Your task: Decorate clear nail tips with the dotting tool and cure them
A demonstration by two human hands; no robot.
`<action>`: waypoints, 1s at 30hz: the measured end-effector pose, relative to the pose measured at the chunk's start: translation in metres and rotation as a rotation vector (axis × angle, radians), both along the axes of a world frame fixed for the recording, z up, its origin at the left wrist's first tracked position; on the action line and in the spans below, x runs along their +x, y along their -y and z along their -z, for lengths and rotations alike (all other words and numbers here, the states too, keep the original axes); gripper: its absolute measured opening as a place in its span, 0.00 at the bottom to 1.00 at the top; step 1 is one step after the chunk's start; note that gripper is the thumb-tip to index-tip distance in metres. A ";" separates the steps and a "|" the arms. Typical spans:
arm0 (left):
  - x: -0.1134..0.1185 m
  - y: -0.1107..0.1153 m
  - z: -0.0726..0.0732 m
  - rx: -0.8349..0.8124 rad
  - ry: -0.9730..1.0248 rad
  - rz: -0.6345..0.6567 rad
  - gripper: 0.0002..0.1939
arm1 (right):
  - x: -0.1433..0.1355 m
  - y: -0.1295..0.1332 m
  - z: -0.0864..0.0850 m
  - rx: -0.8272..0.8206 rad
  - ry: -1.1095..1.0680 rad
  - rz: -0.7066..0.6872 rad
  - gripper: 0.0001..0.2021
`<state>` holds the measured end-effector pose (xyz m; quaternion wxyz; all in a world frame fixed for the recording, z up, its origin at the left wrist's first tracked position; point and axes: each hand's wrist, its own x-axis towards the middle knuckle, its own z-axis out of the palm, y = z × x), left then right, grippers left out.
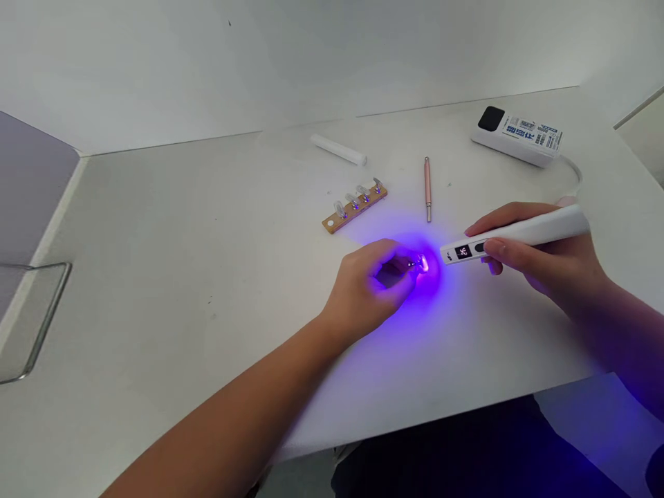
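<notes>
My left hand [371,280] is closed in a pinch on a small clear nail tip [424,263] with a metal base, which glows violet. My right hand [544,259] grips a white handheld UV nail lamp [529,232], thumb beside its dark button and lit number display. The lamp's head points left at the nail tip, with a short gap between them. Violet light spreads over the table around my left fingers. Beyond that hand, a wooden strip [354,209] carries several clear nail tips standing upright on small bases.
On the white table [155,277], a white stick [339,149] lies behind the strip. To its right is a pink pen-like tool [427,188] with metal ends. A white device [517,136] with a cable sits at the back right. A metal wire frame [49,321] stands at the left.
</notes>
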<state>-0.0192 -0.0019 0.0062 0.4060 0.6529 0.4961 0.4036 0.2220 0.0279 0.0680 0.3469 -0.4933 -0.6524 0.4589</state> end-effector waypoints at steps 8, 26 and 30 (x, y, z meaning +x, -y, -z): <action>0.001 0.000 -0.001 0.004 0.016 0.005 0.05 | 0.001 0.001 0.003 -0.008 -0.022 -0.007 0.07; -0.001 0.000 0.001 0.037 0.007 0.004 0.06 | 0.001 0.002 -0.001 0.012 -0.002 -0.020 0.04; 0.000 0.000 0.001 0.041 0.004 0.001 0.06 | 0.001 0.003 -0.001 0.030 -0.010 -0.020 0.02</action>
